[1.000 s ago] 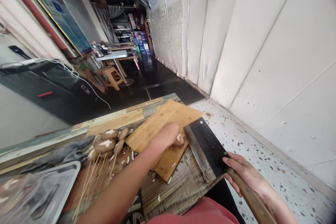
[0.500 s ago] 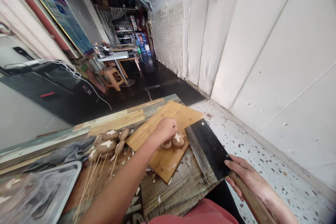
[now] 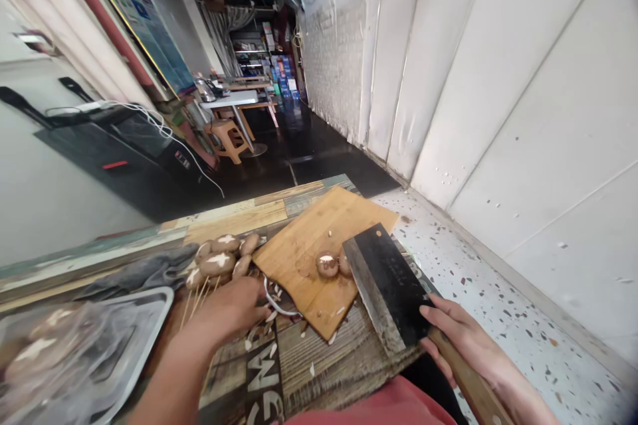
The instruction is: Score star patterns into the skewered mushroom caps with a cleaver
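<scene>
My right hand [image 3: 461, 329] grips a black-bladed cleaver [image 3: 386, 272] by its wooden handle, its blade tilted over the right side of a wooden cutting board [image 3: 319, 232]. Two brown shiitake mushrooms sit on that board: one with a pale cut cap [image 3: 327, 264], the other [image 3: 343, 264] partly hidden by the blade. Left of the board, my left hand [image 3: 244, 302] reaches low above the table, thumb apart from the fingers, whose tips are partly hidden. Beside it lies a cluster of shiitake mushrooms [image 3: 218, 263] with white star cuts, above thin wooden skewers [image 3: 197, 299].
A metal tray [image 3: 162, 305] holds mushrooms under a clear plastic bag [image 3: 74, 352] at the left. A dark grey cloth [image 3: 144, 275] lies behind it. White mushroom scraps dot the table [image 3: 319, 372]. Farther off are a stool [image 3: 226, 139] and a white wall [image 3: 498, 113].
My left hand has left the mushrooms on the board and moved left and down beside the skewers. My right hand still holds the cleaver in about the same place. The view has shifted slightly.
</scene>
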Tool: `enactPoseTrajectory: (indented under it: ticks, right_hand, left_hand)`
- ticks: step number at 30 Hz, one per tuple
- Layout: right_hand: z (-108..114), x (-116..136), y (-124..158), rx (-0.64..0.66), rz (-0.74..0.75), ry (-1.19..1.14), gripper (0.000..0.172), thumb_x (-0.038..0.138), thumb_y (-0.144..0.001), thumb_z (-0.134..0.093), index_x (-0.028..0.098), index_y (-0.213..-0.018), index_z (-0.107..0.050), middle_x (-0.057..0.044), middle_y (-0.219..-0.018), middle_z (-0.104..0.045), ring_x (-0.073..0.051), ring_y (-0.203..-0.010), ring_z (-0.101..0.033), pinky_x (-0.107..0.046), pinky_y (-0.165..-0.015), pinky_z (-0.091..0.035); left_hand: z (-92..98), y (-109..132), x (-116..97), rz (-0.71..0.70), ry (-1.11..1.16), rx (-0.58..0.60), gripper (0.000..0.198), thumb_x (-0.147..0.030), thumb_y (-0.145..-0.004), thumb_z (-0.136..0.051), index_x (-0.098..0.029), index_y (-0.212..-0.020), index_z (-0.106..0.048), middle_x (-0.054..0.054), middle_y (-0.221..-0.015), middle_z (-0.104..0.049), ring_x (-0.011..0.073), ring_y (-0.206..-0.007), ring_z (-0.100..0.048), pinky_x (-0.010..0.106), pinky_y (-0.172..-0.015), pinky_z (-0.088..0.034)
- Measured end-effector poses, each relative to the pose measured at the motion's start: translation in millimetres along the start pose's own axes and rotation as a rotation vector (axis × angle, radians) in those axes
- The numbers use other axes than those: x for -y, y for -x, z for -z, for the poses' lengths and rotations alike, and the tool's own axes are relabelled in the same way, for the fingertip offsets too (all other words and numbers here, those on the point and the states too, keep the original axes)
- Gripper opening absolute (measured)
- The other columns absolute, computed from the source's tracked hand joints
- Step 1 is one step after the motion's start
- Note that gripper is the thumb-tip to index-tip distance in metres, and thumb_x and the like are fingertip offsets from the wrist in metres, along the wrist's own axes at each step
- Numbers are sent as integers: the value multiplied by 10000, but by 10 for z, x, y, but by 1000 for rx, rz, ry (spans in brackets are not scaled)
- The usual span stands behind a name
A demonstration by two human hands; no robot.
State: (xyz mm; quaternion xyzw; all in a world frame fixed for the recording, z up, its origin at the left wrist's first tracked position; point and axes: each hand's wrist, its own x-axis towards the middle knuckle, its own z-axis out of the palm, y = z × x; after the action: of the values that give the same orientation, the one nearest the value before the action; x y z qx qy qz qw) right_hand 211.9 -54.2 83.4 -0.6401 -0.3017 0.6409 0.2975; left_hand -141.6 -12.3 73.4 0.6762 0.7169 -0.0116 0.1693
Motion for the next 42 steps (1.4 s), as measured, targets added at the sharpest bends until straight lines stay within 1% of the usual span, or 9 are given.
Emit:
enactPoseTrajectory:
  ticks: [3,5,8,13,20,24,31,39,42]
  right_hand:
    - [-118,1,-38,14,-11,34,549,350,-893,-483,138,-1368,-306,43,-384,-534,-150,-307,-457,-183,-274,-376]
    - [-176,1,-59,37,-5,49,549,357,-879,-495,122,-1351,-340,45,-393,-534,-145,-298,-450,-190,-270,-379]
    - [-220,17,-59,51,19,80,616,366,-886,-479,111,-1406,-268,49,-400,-541,-146,-281,-457,-195,-270,-381]
    - [-231,86,-4,48,9,193,692,345,-913,-419,91,-1474,-103,62,-372,-524,-155,-285,-477,-195,-291,-401]
    - [-209,112,5,91,-3,240,775,471,-855,-524,107,-1458,-201,88,-353,-481,-157,-296,-488,-210,-308,-421]
    - [-228,145,37,101,-15,277,724,486,-827,-564,119,-1402,-323,84,-374,-494,-142,-301,-488,-196,-299,-401]
    - [-258,148,78,62,5,297,717,406,-883,-488,107,-1455,-175,110,-346,-469,-158,-304,-498,-206,-307,-404]
    - [-191,107,59,140,-17,337,664,510,-831,-541,140,-1356,-372,83,-391,-509,-133,-312,-494,-186,-307,-400]
    - [-206,106,63,93,-21,335,646,459,-858,-517,140,-1381,-310,86,-389,-506,-126,-304,-477,-176,-292,-392]
  left_hand:
    - [-11,-45,-220,-137,63,-98,240,-345,-812,-526,-210,-711,-698,70,-810,-722,227,-814,-670,307,-763,-486]
    - [-98,-158,-413,-218,211,-248,330,-418,-792,-576,-198,-1007,-694,99,-1135,-688,254,-1072,-619,351,-945,-451]
    - [-337,-323,-629,-283,384,-275,565,-402,-757,-639,-173,-1268,-563,118,-1347,-560,269,-1255,-503,396,-1065,-372]
    - [-652,-367,-713,-235,547,-297,460,-363,-788,-630,-170,-1205,-610,113,-1263,-623,264,-1174,-563,427,-1033,-406]
    - [-798,-352,-668,-214,623,-408,423,-332,-719,-720,-170,-1105,-661,101,-1167,-671,273,-1122,-584,453,-1012,-422]
    - [-821,-375,-648,-228,664,-428,399,-314,-709,-731,-181,-1081,-678,93,-1165,-675,265,-1119,-590,444,-1013,-428]
    - [-808,-373,-636,-237,702,-401,377,-308,-719,-720,-193,-1076,-691,89,-1182,-672,260,-1140,-585,439,-1030,-416]
    - [-825,-381,-627,-226,724,-385,370,-305,-721,-712,-211,-1078,-691,85,-1191,-669,250,-1146,-580,439,-1034,-404]
    - [-823,-383,-626,-228,725,-382,370,-313,-723,-713,-205,-1076,-693,93,-1187,-670,250,-1140,-583,434,-1030,-406]
